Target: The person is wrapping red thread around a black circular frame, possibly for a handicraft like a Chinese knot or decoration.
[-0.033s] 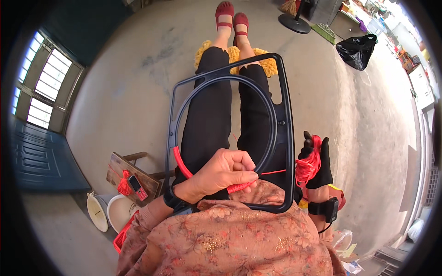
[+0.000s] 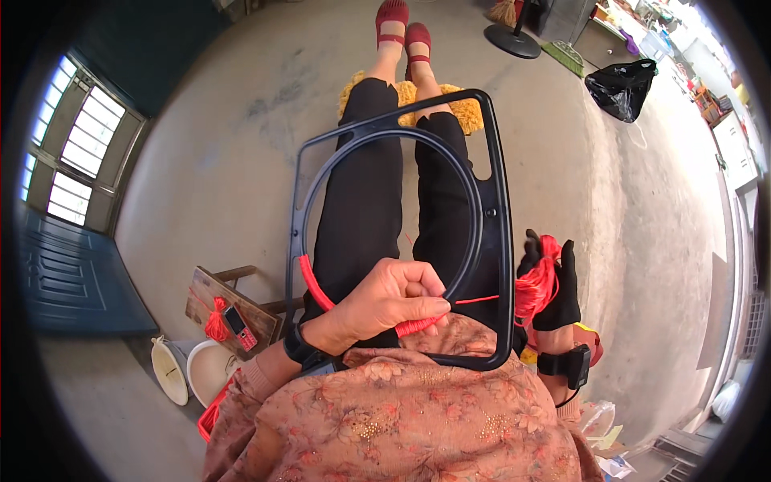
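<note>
Head-worn fisheye, left of a pair, looking steeply down: pinkish-brown floral top (image 2: 426, 410) nearest, black plastic round-holed frame (image 2: 491, 193) mid-view, red strapped shoes (image 2: 393, 20) farthest.

A black, roughly rectangular frame (image 2: 504, 241) with rounded corners is lying over the lap (image 2: 359, 201), a large round ring (image 2: 477, 217) sitting inside it. Glossy red cord (image 2: 314, 285) is wrapping the ring's near-left arc in close coils, a middle stretch staying hidden. One strand is running straight across the frame's right edge, and a loosely looped skein (image 2: 536, 289) is bunching just beyond.
</note>
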### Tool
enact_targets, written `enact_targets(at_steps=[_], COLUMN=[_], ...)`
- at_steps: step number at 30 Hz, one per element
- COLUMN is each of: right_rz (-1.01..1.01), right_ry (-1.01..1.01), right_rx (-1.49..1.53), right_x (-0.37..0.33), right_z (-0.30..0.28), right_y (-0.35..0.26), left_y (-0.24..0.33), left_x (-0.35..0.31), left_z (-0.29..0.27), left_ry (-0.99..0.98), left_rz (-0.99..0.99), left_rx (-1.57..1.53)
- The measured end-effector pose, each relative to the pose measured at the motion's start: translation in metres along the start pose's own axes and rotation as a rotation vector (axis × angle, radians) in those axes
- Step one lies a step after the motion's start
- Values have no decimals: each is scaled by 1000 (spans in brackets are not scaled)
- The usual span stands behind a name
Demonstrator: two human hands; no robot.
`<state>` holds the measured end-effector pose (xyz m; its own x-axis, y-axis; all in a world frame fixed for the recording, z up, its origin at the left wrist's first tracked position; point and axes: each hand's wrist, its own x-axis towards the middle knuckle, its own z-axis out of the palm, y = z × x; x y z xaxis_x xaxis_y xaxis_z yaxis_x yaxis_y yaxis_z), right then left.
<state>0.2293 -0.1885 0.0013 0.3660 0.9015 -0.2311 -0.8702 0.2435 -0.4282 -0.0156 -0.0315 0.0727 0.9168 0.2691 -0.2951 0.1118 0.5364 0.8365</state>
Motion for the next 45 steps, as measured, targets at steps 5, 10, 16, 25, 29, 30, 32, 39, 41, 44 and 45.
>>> enact_targets(at_steps=[5, 10, 16, 25, 29, 30, 32, 39, 41, 44, 45], right_rz=[148, 66, 111, 264, 362, 293, 261, 32, 49, -304, -298], right_ry=[-39, 108, 285, -125, -175, -197, -95, -28, 87, -18, -29], right_rx=[-177, -514, -393, -766, -1101, -1099, -894, -1023, -1183, -752, -498], right_x=[-3, -4, -5, 0, -4, -4, -6, -18, -15, -14, -18], right_z=[3, -10, -19, 13, 44, 47, 56, 52, 54, 44, 47], right_y=[11, 17, 9, 8, 8, 11, 22, 32, 29, 23, 19], left_y=[3, -12, -28, -37, -46, -45, -43, -36, -31, -32, -34], left_x=[12, 35, 54, 55, 56, 55, 55, 47, 45, 43, 45], left_z=[5, -6, -17, -18, -20, -19, -19, -19, -15, -9, -11], left_ry=[129, 187, 118, 205, 207, 218, 227, 109, 117, 120, 119], left_rz=[6, 0, -98, -32, -12, -16, -25, 0, -6, 14, -4], left_rx=[-16, -109, -135, -74, -43, -30, -17, -18, 53, 249, 230])
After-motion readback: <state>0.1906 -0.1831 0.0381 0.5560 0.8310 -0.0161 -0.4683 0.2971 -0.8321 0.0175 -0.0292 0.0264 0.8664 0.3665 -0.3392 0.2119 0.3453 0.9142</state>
